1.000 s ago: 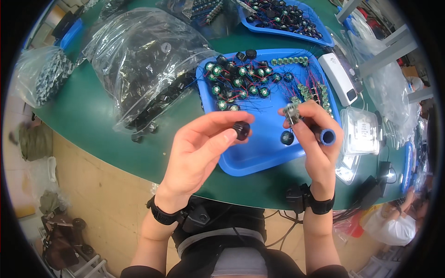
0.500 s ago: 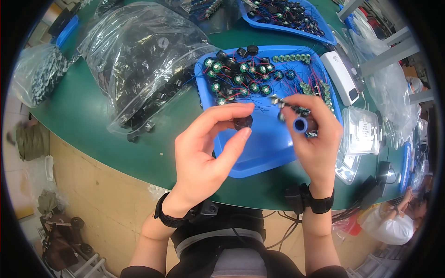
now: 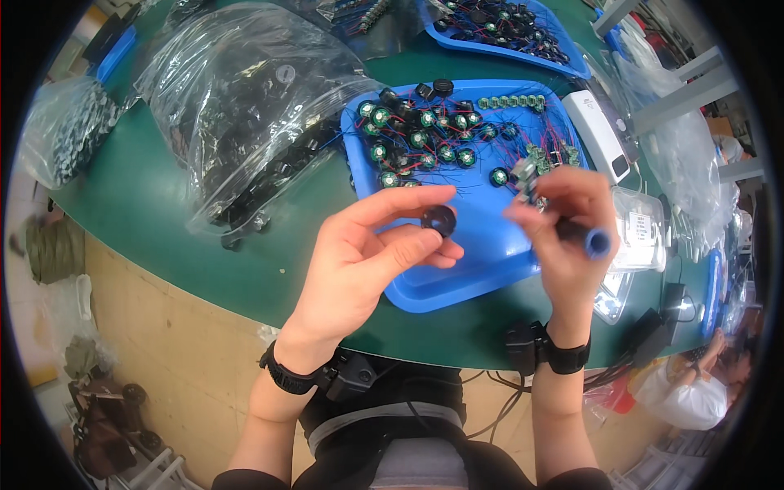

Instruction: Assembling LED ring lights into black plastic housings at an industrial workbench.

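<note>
My left hand pinches a small round black plastic housing between thumb and fingers, above the near left part of a blue tray. My right hand is closed around a dark tubular tool with a blue hollow end, over the tray's right side. At its fingertips is a small green circuit board piece, blurred; whether it is gripped I cannot tell. Round black parts with green boards and thin red and black wires lie in the tray's far half.
A clear bag of black parts lies left of the tray. Another blue tray with wired parts stands behind. On the right are a white device and a clear plastic box. Loose green boards lie in the near tray.
My right hand has moved right and turned, carrying the tool; a green board piece now shows at its fingertips. In my left hand the black housing has turned to show its round opening.
</note>
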`<state>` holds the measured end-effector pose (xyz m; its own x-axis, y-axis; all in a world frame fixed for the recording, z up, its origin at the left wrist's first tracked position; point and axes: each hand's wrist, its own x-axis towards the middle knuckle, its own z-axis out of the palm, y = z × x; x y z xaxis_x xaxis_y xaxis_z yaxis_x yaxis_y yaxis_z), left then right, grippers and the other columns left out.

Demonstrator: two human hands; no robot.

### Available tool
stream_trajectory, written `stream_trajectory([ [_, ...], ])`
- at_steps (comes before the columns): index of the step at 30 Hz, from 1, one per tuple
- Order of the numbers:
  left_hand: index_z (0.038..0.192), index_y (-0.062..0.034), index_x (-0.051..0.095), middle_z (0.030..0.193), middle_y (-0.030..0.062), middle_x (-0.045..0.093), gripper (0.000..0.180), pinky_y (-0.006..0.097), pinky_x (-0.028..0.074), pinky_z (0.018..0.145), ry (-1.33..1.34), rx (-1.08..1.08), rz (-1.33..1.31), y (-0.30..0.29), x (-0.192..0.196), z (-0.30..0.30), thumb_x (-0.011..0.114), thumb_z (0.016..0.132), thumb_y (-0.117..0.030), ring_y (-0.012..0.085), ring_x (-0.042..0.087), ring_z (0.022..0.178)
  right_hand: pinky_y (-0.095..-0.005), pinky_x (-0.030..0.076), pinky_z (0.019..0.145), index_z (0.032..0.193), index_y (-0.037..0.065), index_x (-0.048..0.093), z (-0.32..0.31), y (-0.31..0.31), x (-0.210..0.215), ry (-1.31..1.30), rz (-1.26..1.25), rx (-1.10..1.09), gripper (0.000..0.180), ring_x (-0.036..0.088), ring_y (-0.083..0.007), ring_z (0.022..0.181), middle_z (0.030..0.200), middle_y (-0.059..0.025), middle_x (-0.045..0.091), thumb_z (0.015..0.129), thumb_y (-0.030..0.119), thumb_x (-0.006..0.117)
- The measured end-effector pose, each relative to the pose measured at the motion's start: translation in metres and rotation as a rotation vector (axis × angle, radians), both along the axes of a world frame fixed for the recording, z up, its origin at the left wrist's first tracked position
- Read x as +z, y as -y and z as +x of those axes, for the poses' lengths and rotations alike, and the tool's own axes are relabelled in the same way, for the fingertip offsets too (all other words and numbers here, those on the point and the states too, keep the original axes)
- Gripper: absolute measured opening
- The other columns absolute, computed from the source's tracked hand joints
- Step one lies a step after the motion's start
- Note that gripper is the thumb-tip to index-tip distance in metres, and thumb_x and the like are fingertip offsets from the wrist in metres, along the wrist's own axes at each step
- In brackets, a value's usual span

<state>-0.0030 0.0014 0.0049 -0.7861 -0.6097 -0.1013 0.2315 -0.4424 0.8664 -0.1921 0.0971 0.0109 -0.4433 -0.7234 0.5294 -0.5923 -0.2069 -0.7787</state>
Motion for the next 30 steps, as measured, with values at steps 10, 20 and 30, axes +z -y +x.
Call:
stream_trajectory([
  [10,0.11,0.0073,0.058,0.108,0.0147,0.063,0.034,0.032,0.055,0.087,-0.242,0.16,-0.056,-0.014,0.003,0.002,0.069,0.079,0.013,0.0206,0.065,0.098,-0.0279,0.048,0.054,0.098,0.005,0.073,0.017,-0.001,0.02,-0.197,0.045,0.314,0.034,0.066,-0.019,0.064,0.078,-0.0072,0.07,0.067,0.016,0.083],
  [20,0.102,0.0084,0.06,0.1,0.0142,0.061,0.03,0.033,0.059,0.082,-0.181,0.304,-0.305,-0.02,0.003,-0.002,0.072,0.075,0.014,0.0207,0.065,0.09,-0.027,0.044,0.049,0.099,0.009,0.075,0.018,0.0,0.018,-0.294,0.025,0.267,0.034,0.062,-0.0162,0.059,0.07,-0.0031,0.065,0.068,0.02,0.081],
  [30,0.102,0.0104,0.061,0.104,0.0189,0.065,0.024,0.034,0.058,0.086,0.013,0.296,-0.168,-0.014,0.004,0.003,0.069,0.079,0.013,0.0238,0.067,0.097,-0.028,0.039,0.047,0.106,0.015,0.074,0.014,-0.001,0.018,-0.747,0.064,0.162,0.036,0.055,-0.014,0.054,0.069,0.0007,0.061,0.071,0.023,0.078],
])
